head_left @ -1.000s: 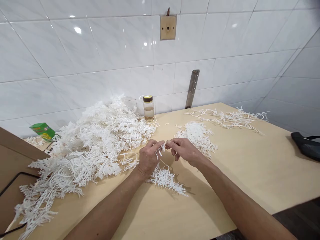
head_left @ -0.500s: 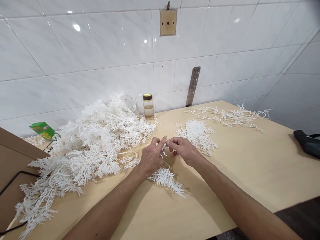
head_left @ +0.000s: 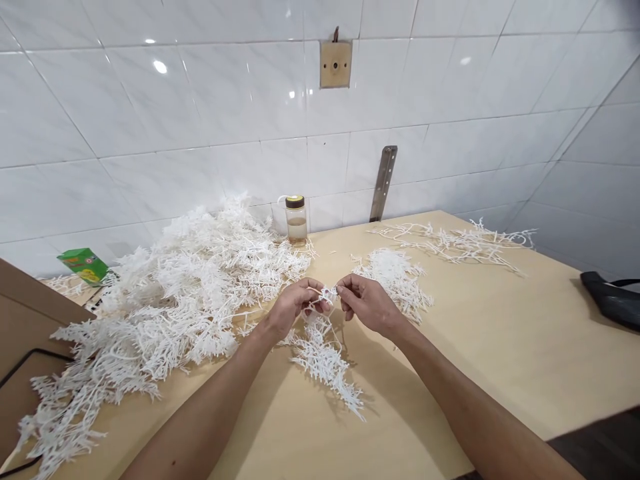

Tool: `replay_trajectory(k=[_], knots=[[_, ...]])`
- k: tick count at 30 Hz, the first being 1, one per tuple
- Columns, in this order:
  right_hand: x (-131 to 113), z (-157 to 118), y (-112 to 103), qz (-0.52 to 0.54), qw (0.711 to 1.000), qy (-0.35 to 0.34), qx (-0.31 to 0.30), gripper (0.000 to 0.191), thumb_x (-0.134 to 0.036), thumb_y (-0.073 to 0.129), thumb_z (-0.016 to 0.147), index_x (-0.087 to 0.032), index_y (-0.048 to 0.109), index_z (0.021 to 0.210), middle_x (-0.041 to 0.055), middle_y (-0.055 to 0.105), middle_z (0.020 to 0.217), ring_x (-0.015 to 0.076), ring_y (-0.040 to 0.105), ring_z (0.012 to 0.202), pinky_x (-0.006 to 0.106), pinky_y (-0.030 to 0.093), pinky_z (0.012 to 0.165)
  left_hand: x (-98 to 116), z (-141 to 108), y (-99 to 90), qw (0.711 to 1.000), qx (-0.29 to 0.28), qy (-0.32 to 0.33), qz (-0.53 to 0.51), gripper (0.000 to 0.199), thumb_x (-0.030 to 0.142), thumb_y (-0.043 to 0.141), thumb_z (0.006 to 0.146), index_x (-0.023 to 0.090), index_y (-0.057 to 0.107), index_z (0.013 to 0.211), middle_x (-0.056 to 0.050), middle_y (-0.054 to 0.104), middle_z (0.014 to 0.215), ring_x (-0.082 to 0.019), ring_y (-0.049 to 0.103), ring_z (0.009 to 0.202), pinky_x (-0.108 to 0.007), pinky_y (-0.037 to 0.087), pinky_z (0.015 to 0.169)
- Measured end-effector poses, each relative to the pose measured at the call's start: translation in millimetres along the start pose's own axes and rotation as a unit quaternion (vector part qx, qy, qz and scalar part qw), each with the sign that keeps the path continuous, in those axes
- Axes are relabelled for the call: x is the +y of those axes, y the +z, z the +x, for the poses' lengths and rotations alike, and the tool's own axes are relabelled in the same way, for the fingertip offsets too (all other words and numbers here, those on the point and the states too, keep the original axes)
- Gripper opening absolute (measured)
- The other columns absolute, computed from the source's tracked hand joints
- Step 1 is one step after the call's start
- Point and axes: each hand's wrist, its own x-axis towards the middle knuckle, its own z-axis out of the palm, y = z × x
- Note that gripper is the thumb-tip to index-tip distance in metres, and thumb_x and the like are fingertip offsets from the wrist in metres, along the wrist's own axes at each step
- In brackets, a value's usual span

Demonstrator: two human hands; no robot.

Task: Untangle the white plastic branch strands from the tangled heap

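My left hand (head_left: pixel 294 308) is closed on a white plastic foliage branch (head_left: pixel 327 367), whose bushy, many-tipped end hangs down over the table below. Opposite it, my right hand (head_left: pixel 369 304) pinches the upper end of the same branch between thumb and fingertips. Just behind my right hand lies a small heap of white sprigs (head_left: pixel 397 277). A large tangled pile of white foliage (head_left: pixel 195 287) spreads to the left of my left hand.
Bare white stems (head_left: pixel 463 245) lie at the table's back right. By the tiled wall stand a lidded jar of liquid (head_left: pixel 297 223) and a metal strip (head_left: pixel 384 183). A green packet (head_left: pixel 84 265) and cardboard box (head_left: pixel 35 313) sit left; a black object (head_left: pixel 613 299) is far right.
My left hand has turned and moved slightly left, so more of the branch shows between my hands. The branch's bushy end hangs more in view. The camera has tilted up slightly.
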Motion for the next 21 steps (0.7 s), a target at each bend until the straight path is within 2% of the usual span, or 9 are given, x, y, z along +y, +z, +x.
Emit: replay_trajectory(k=[2,4,6,9,12,15,18,21], knots=[[-2.0,-1.0,0.7,-0.003,1.0,-0.016,-0.003,0.024,-0.042,0.053,0.09,-0.019,0.057,0.084,-0.0029,0.058,0.06,0.0116,0.058,0.047,0.025,0.051,0.051,0.5,1.6,-0.3,0.999,0.016,-0.024,-0.018,0.037,0.052,0.054,0.082,0.015,0.057,0.088,-0.008,0.068,0.072,-0.019,0.064,0.069,-0.027,0.041,0.059],[-3.3,-2.0,1.8,-0.016,0.999,-0.029,-0.002,0.023,-0.041,0.053,0.091,-0.019,0.058,0.085,-0.0026,0.059,0.06,0.0119,0.059,0.049,0.025,0.052,0.051,1.6,1.6,1.3,0.999,0.037,-0.016,0.004,0.043,0.058,0.061,0.079,0.016,0.055,0.08,-0.006,0.066,0.068,-0.018,0.063,0.064,-0.027,0.043,0.06],[-4.2,-2.8,3.3,-0.042,0.998,-0.039,0.009,0.022,-0.04,0.053,0.091,-0.02,0.06,0.086,-0.002,0.06,0.061,0.0121,0.059,0.05,0.024,0.051,0.051,4.2,0.1,4.0,0.999,0.039,-0.005,0.033,0.043,0.055,0.072,0.072,0.016,0.055,0.076,-0.003,0.063,0.065,-0.016,0.062,0.06,-0.027,0.044,0.06],[-5.5,-3.8,5.3,-0.099,0.993,-0.06,0.025,0.019,-0.035,0.052,0.091,-0.02,0.062,0.086,-0.0008,0.063,0.064,0.0123,0.06,0.051,0.024,0.049,0.051,10.3,-3.3,7.5,0.996,0.025,-0.027,0.081,0.04,0.048,0.08,0.064,0.016,0.061,0.078,-0.002,0.063,0.064,-0.013,0.057,0.056,-0.026,0.041,0.057],[-6.1,-4.1,5.9,-0.143,0.986,-0.081,0.035,0.016,-0.03,0.051,0.09,-0.02,0.062,0.085,0.001,0.066,0.068,0.0133,0.062,0.055,0.025,0.049,0.054,15.4,-5.3,8.1,0.989,0.011,-0.052,0.14,0.032,0.045,0.077,0.067,0.015,0.067,0.076,-0.002,0.062,0.061,-0.01,0.047,0.051,-0.024,0.032,0.051],[-5.0,-3.7,5.0,-0.161,0.981,-0.101,0.042,0.014,-0.026,0.051,0.089,-0.02,0.063,0.086,0.0028,0.069,0.076,0.0143,0.064,0.061,0.026,0.052,0.059,16.4,-5.3,6.0,0.983,0.006,-0.046,0.176,0.03,0.044,0.071,0.07,0.015,0.066,0.062,0.002,0.05,0.053,-0.008,0.034,0.048,-0.025,0.022,0.05],[-3.5,-3.0,4.0,-0.161,0.979,-0.122,0.042,0.015,-0.025,0.051,0.09,-0.02,0.065,0.089,0.0038,0.07,0.084,0.0146,0.065,0.065,0.027,0.053,0.062,13.5,-4.3,4.4,0.989,0.01,-0.035,0.141,0.036,0.049,0.068,0.073,0.015,0.068,0.06,0.004,0.037,0.049,-0.008,0.028,0.049,-0.027,0.018,0.051],[-4.3,-2.8,3.5,-0.159,0.977,-0.134,0.039,0.014,-0.024,0.052,0.09,-0.02,0.066,0.088,0.0041,0.07,0.087,0.0146,0.065,0.068,0.027,0.053,0.064,8.0,-2.5,6.0,0.996,0.035,-0.028,0.08,0.04,0.053,0.071,0.07,0.016,0.065,0.058,0.005,0.034,0.05,-0.008,0.028,0.05,-0.027,0.017,0.051]])
